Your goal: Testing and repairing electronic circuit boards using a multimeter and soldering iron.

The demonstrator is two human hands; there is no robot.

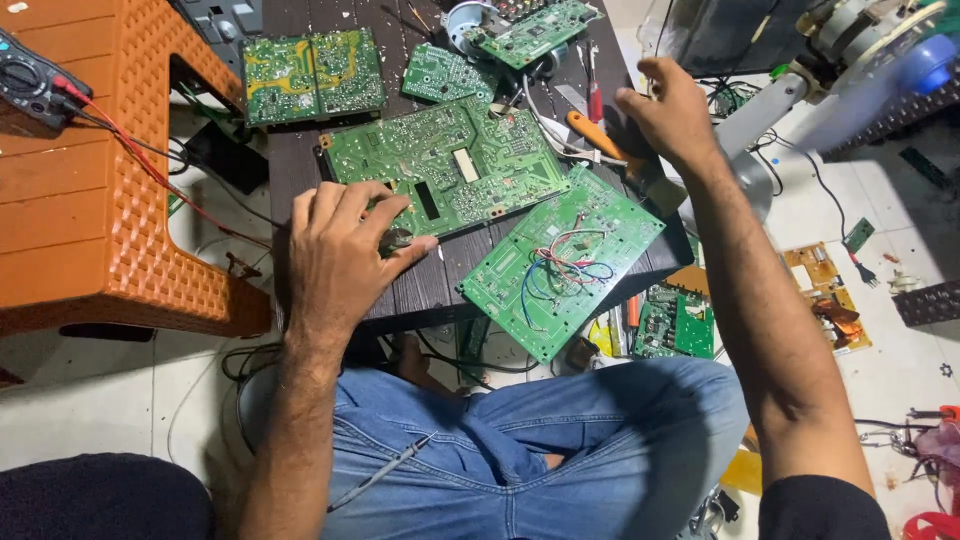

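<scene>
My left hand [340, 250] rests on the near left corner of a large green circuit board [450, 165] lying on a small dark table [430, 290], fingers pinching a small dark part at the board's edge. My right hand [672, 112] reaches to the table's far right side, fingers curled over tools near an orange-handled screwdriver [592, 133]; what it grips is hidden. A second green board [560, 262] with coloured wires lies tilted at the table's near right corner.
More green boards [312, 72] lie at the table's back. An orange plastic stool [110, 170] with a multimeter [28, 78] and red lead stands left. Boards and cables litter the white floor [900, 330] at right. A probe [385, 470] lies on my jeans.
</scene>
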